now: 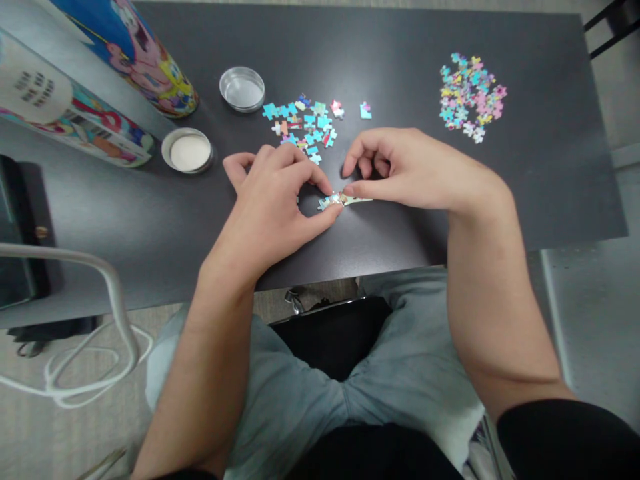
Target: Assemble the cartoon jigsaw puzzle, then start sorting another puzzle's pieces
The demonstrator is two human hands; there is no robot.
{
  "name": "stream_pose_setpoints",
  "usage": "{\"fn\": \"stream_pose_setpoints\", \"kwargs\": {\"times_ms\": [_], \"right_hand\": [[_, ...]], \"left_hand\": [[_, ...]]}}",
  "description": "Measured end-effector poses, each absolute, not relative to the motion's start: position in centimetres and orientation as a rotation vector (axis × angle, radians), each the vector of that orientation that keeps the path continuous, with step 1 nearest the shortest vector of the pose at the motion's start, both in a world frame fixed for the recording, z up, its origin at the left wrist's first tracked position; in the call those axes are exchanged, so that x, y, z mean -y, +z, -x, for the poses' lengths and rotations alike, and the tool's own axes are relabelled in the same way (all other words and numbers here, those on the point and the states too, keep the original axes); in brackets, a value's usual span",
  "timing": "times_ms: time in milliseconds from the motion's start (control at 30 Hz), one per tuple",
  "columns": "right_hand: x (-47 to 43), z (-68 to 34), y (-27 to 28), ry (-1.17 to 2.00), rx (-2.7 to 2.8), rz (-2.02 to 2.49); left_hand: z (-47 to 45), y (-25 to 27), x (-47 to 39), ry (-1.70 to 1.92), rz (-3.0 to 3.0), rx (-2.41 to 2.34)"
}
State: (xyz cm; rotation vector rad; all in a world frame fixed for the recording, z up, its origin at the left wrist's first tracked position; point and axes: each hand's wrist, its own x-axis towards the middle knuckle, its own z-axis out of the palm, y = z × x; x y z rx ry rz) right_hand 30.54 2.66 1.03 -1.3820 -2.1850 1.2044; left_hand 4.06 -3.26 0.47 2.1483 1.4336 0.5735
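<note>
Near the front edge of the dark table lies a short strip of jigsaw puzzle pieces (330, 200). My left hand (275, 200) grips its left part between thumb and index finger, the other fingers bent over the tabletop. At the strip's right part, my right hand (400, 170) has its thumb on the pieces and its fingers curled in; the thumb and hand cover some of that end. Just beyond my hands is a loose group of mostly blue puzzle pieces (310, 122). A single blue and pink corner piece (366, 111) lies to their right.
A second pile of puzzle pieces (473, 97) sits at the far right of the table (550, 187). On the left are a round metal lid (242, 89), another lid (187, 151) and two printed cardboard tubes (150, 60). A white cable (117, 300) curves at lower left.
</note>
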Motion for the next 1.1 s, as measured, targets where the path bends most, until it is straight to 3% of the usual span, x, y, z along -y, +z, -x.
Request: {"fn": "stream_pose_setpoints", "kwargs": {"times_ms": [1100], "right_hand": [[-3.2, -32.0, 1.6, 1.439, 2.048, 1.376]], "left_hand": [[-3.8, 0.5, 3.4, 0.552, -2.149, -1.47]]}}
